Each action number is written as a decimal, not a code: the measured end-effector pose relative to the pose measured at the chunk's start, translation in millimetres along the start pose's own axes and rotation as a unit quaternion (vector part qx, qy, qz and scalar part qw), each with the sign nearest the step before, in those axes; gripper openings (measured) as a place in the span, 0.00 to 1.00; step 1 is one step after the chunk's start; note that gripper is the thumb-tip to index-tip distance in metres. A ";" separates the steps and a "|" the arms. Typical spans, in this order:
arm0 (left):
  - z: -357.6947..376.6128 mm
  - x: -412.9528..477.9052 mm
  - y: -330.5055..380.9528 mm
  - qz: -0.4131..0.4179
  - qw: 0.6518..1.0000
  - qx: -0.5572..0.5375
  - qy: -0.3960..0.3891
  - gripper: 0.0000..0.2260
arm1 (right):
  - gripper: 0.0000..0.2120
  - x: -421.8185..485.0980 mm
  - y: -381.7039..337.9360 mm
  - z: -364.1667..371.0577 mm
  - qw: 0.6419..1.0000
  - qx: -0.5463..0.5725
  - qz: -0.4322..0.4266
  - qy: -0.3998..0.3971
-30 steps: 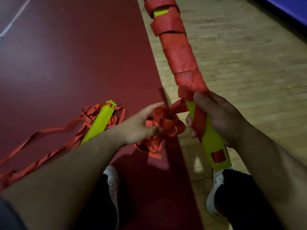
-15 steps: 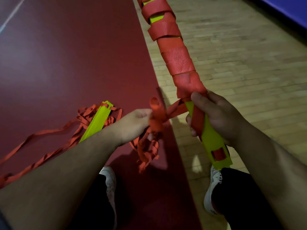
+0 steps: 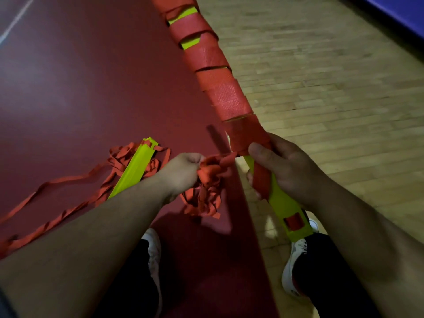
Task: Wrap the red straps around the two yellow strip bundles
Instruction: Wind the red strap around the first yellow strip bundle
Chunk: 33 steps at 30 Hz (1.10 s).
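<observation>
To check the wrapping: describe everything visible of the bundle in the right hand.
The bundle is long, flat and bright yellow-green, plastic by its look, slanting from near the right shoe up out of the frame's top. Red strap spirals round most of it, with yellow gaps higher up; the near end is bare, with a rectangular slot showing red. The right hand grips it at the wrap's lower edge, thumb on top; the left hand grips the strap's loose bunch beside it.

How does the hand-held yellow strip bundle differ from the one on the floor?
The held yellow strip bundle is gripped by the right hand and mostly wrapped in red strap; the floor bundle lies unheld on the red mat, bare amid loose strap. Both are bright yellow-green.
</observation>
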<state>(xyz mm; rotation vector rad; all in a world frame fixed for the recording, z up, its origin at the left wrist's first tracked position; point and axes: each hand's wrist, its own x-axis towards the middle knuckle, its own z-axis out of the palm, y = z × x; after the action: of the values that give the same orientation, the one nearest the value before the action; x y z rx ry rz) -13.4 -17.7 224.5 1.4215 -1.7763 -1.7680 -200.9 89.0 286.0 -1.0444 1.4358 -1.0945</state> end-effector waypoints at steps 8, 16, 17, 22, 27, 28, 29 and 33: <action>-8.6 -2.2 15.3 0.062 0.992 0.085 0.062 0.12 | 0.07 4.0 -6.3 -6.0 0.999 -0.001 -0.014 0.042; -22.4 -0.3 23.9 0.141 0.966 0.177 0.128 0.09 | 0.14 1.2 -13.6 -8.7 0.998 0.035 -0.026 0.054; -23.0 -1.3 23.5 0.117 0.977 0.136 0.116 0.09 | 0.13 0.8 -13.3 -9.0 0.998 0.031 -0.027 0.051; -38.7 -2.7 30.6 0.113 0.964 0.174 0.167 0.04 | 0.15 -5.4 -25.5 -8.2 0.999 0.001 -0.037 0.031; -23.5 -24.3 57.9 0.046 0.987 -0.045 0.150 0.07 | 0.09 -17.5 -56.7 -4.2 0.994 -0.080 -0.073 0.034; -21.8 -27.7 65.2 0.040 0.986 -0.107 0.125 0.07 | 0.08 -19.6 -63.0 -3.8 0.992 -0.097 -0.078 0.034; -22.7 -33.7 75.2 0.038 0.981 -0.154 0.112 0.09 | 0.07 -23.5 -71.9 -2.5 0.991 -0.105 -0.081 0.034; -33.0 -54.9 118.4 0.092 0.954 -0.273 0.079 0.16 | 0.05 -42.2 -109.2 3.9 0.994 -0.053 -0.095 0.021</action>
<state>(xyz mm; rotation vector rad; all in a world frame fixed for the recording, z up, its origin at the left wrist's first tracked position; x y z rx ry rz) -13.9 -22.4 359.0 1.0902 -1.1634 -1.7948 -185.8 106.1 400.8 -1.2618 1.4633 -1.1920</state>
